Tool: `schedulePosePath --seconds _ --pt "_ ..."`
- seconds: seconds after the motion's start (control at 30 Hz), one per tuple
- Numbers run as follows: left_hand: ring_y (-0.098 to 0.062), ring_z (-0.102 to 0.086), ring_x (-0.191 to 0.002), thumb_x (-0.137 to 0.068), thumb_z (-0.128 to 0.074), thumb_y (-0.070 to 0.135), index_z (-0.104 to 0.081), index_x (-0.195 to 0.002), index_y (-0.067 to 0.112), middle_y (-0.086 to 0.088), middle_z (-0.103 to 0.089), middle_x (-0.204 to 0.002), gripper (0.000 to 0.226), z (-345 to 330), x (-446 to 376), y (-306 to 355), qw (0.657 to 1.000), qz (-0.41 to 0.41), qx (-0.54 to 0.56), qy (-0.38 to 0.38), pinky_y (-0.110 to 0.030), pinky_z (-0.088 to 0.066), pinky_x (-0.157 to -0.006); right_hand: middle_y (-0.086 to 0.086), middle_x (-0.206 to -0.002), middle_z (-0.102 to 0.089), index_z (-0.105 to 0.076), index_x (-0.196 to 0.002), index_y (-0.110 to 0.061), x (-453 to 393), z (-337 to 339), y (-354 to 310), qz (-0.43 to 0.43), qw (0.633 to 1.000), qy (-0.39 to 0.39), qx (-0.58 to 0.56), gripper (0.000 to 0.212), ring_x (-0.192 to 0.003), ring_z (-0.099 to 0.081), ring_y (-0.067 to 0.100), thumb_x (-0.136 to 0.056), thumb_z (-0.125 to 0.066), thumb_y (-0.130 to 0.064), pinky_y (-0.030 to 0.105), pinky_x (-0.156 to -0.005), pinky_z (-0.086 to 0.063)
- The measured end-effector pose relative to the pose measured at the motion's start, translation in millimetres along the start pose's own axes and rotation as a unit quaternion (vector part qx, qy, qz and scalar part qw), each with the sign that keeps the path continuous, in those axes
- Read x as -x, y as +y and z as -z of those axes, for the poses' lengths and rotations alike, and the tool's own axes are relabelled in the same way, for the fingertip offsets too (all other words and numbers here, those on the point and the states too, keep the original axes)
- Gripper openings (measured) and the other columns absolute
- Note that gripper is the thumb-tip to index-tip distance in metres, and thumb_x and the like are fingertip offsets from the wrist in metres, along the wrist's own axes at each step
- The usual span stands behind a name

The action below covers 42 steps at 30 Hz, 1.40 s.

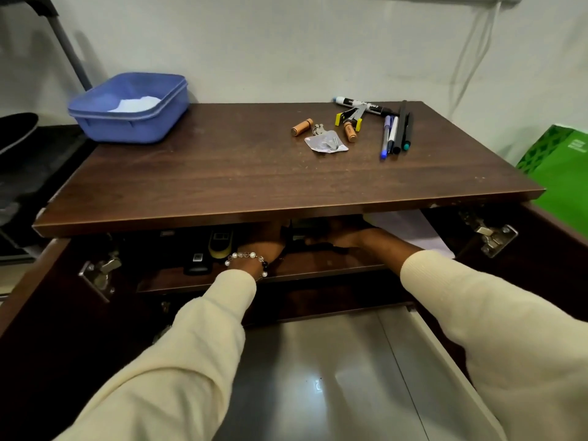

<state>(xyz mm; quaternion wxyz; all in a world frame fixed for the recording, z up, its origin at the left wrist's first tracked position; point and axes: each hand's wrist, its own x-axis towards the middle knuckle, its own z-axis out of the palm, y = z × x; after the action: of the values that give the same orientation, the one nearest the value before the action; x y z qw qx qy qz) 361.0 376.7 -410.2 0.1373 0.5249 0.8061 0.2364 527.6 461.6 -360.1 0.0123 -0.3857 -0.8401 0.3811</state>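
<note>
Grip unreadable on both: left hand [264, 246] and right hand [346, 240] reach deep onto the shelf [318, 265], fingers hidden around a dark gadget [297, 238] at the shelf's middle. Groping blind could likely nudge the black remote [197, 264] off the shelf's front edge.

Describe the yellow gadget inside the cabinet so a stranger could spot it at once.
Start at the dark wooden cabinet, doors open, and look under its top at the upper shelf. Just left of the left hand, the one with a bead bracelet, a group of dark gadgets lies there. The yellow gadget is the only one with a bright yellow casing round its dark face.
</note>
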Motion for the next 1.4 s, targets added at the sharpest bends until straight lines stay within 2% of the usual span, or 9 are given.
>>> schedulePosePath --seconds 0.2,0.4,0.53,0.63,0.73,0.9,1.03,1.27,1.4 --pt "-0.036 -0.053 -0.111 -0.100 -0.045 0.024 -0.051 -0.131 0.016 -0.015 -0.054 -0.125 0.032 25 34 22 0.998 -0.027 -0.061 -0.013 -0.040 -0.048 -0.085 0.013 -0.128 -0.056 -0.053 -0.128 -0.013 21 6 -18 -0.022 0.980 0.000 0.199 0.041 -0.115 -0.052 0.027 -0.096 -0.048 -0.038 0.031 -0.092 -0.042" --pt "-0.029 -0.064 -0.097 -0.097 -0.048 0.033 -0.061 -0.122 0.033 -0.005 -0.066 -0.109 0.028 52 79 56 0.978 -0.112 -0.177 -0.008 -0.035 -0.051 -0.075 0.002 -0.093 -0.071 -0.071 -0.097 -0.015 86 52 -37 0.060 0.975 -0.110 0.186 0.021 -0.087 -0.064 0.015 -0.087 -0.065 -0.033 0.030 -0.078 -0.050" --pt "-0.007 -0.062 -0.064 -0.093 -0.057 0.031 -0.072 -0.102 0.027 0.005 -0.069 -0.075 0.018 86 99 88 0.973 -0.216 -0.065 -0.042 -0.032 -0.055 -0.066 0.011 -0.087 -0.071 -0.069 -0.096 -0.003 127 97 -38 0.039 0.976 -0.202 0.076 0.019 -0.077 -0.065 0.017 -0.088 -0.064 -0.019 0.028 -0.069 -0.051" --pt "0.000 -0.056 -0.048 -0.092 -0.063 0.024 -0.074 -0.095 0.018 0.005 -0.067 -0.064 0.013 105 107 121 0.956 -0.286 0.061 -0.039 -0.017 -0.048 -0.052 0.006 -0.074 -0.069 -0.069 -0.091 -0.003 143 129 -36 0.041 0.993 -0.112 0.021 0.016 -0.068 -0.062 0.014 -0.087 -0.066 -0.018 0.022 -0.058 -0.049" --pt "-0.003 -0.059 -0.046 -0.092 -0.064 0.020 -0.072 -0.093 0.016 -0.001 -0.068 -0.065 0.009 111 93 150 0.949 -0.235 0.203 0.058 -0.017 -0.049 -0.047 0.009 -0.073 -0.068 -0.068 -0.086 -0.002 139 149 -26 0.039 0.997 0.065 -0.024 0.017 -0.062 -0.060 0.014 -0.086 -0.067 -0.019 0.023 -0.054 -0.047" --pt "-0.015 -0.069 -0.071 -0.090 -0.066 0.014 -0.073 -0.096 0.012 -0.004 -0.072 -0.084 0.010 96 19 183 0.955 -0.087 0.251 0.132 -0.035 -0.059 -0.074 0.011 -0.079 -0.064 -0.066 -0.086 -0.005 96 154 -3 -0.003 0.936 0.289 -0.201 0.008 -0.065 -0.058 0.014 -0.088 -0.065 -0.013 0.026 -0.064 -0.051" --pt "-0.014 -0.065 -0.094 -0.089 -0.067 0.017 -0.072 -0.108 0.011 -0.006 -0.072 -0.104 0.020 73 -14 199 0.969 -0.076 0.201 0.122 -0.022 -0.048 -0.088 0.004 -0.077 -0.066 -0.070 -0.087 -0.007 60 143 3 -0.059 0.910 0.370 -0.176 0.020 -0.071 -0.059 0.015 -0.087 -0.066 -0.027 0.030 -0.072 -0.049" --pt "-0.029 -0.060 -0.094 -0.082 -0.071 0.033 -0.077 -0.098 0.020 -0.015 -0.067 -0.099 0.021 44 -53 215 0.978 -0.094 0.099 0.156 -0.036 -0.047 -0.087 0.006 -0.062 -0.056 -0.051 -0.054 -0.016 19 149 -1 -0.106 0.900 0.417 -0.064 0.045 -0.060 -0.050 0.020 -0.081 -0.067 -0.048 0.027 -0.056 -0.038" --pt "-0.030 -0.059 -0.095 -0.085 -0.067 0.038 -0.077 -0.099 0.017 -0.013 -0.061 -0.105 0.027 45 -56 221 0.980 -0.105 0.043 0.166 -0.041 -0.049 -0.086 0.013 -0.078 -0.066 -0.062 -0.072 -0.013 4 156 0 -0.137 0.898 0.415 -0.054 0.041 -0.073 -0.060 0.026 -0.073 -0.071 -0.053 0.028 -0.059 -0.042"
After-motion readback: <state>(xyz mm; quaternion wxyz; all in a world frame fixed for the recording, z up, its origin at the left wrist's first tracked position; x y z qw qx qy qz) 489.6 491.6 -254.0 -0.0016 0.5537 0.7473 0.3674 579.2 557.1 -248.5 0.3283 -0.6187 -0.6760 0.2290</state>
